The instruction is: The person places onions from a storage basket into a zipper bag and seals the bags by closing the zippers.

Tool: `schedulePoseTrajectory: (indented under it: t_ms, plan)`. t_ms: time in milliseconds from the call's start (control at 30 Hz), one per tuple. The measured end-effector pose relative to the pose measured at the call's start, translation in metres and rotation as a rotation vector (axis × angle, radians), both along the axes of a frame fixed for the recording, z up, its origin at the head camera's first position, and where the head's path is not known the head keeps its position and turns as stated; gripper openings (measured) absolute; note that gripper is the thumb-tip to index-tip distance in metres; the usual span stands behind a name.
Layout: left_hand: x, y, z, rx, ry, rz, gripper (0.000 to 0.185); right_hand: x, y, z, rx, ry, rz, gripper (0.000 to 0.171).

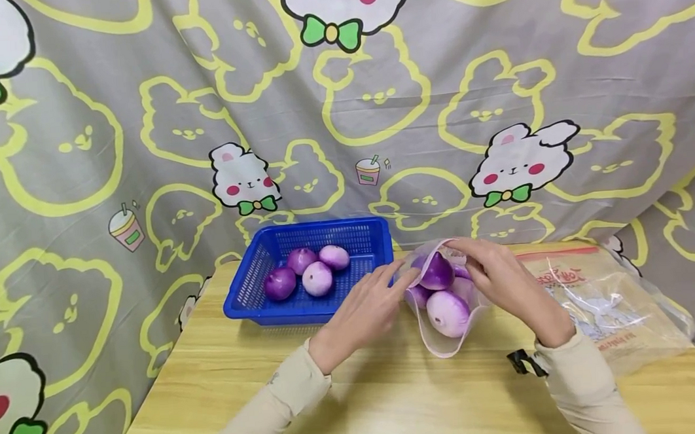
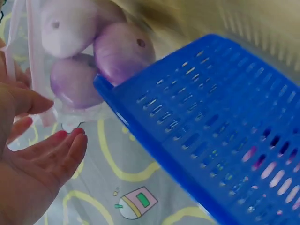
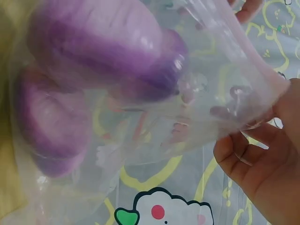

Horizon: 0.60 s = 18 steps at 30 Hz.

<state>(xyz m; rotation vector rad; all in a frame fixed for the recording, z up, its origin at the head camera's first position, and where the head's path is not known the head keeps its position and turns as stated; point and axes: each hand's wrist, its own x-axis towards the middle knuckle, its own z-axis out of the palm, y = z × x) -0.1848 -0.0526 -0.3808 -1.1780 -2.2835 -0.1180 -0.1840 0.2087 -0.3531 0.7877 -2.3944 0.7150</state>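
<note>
A clear plastic bag (image 1: pixel 442 343) lies on the wooden table with its mouth facing the basket. It holds purple onions (image 1: pixel 437 271), one of them pale (image 1: pixel 447 312). My left hand (image 1: pixel 386 287) reaches in from the left, its straight fingers touching the bag's mouth. My right hand (image 1: pixel 480 266) curls over the top right rim and holds it. In the left wrist view the left hand (image 2: pixel 42 154) lies open below the bagged onions (image 2: pixel 122 49). In the right wrist view the right hand (image 3: pixel 262 164) grips the bag's edge (image 3: pixel 262 75) beside an onion (image 3: pixel 108 51).
A blue plastic basket (image 1: pixel 305 311) with several purple onions (image 1: pixel 317 277) stands just left of the bag; its wall (image 2: pixel 211 140) fills the left wrist view. More clear bags (image 1: pixel 600 302) lie flat at the right. A rabbit-print cloth (image 1: pixel 342 112) hangs behind the table (image 1: pixel 392 398).
</note>
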Motion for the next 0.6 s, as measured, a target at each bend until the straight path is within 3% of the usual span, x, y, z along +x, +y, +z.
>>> schedulePoseTrajectory:
  t_ms: [133, 233, 300, 400, 500, 600]
  plan:
    - [-0.011, 0.007, 0.007, -0.013, 0.074, -0.023, 0.029, -0.013, 0.007, 0.018, -0.026, 0.024, 0.035, 0.045]
    - [-0.023, 0.01, 0.015, 0.053, 0.092, -0.067, 0.019, -0.022, 0.011, 0.033, -0.048, 0.011, 0.063, 0.036]
    - [-0.032, 0.012, 0.023, 0.143, 0.032, -0.106, 0.013, -0.024, 0.015, 0.044, -0.071, -0.046, 0.074, 0.026]
    - [-0.044, 0.013, 0.038, 0.307, -0.101, -0.138, 0.005, -0.018, 0.022, 0.06, -0.09, -0.2, 0.065, 0.021]
    - [-0.056, 0.013, 0.05, 0.441, -0.203, -0.115, 0.008, -0.01, 0.031, 0.071, -0.028, -0.346, 0.029, 0.025]
    - [-0.064, 0.009, 0.055, 0.491, -0.242, -0.068, 0.011, -0.007, 0.039, 0.076, 0.091, -0.426, 0.019, 0.033]
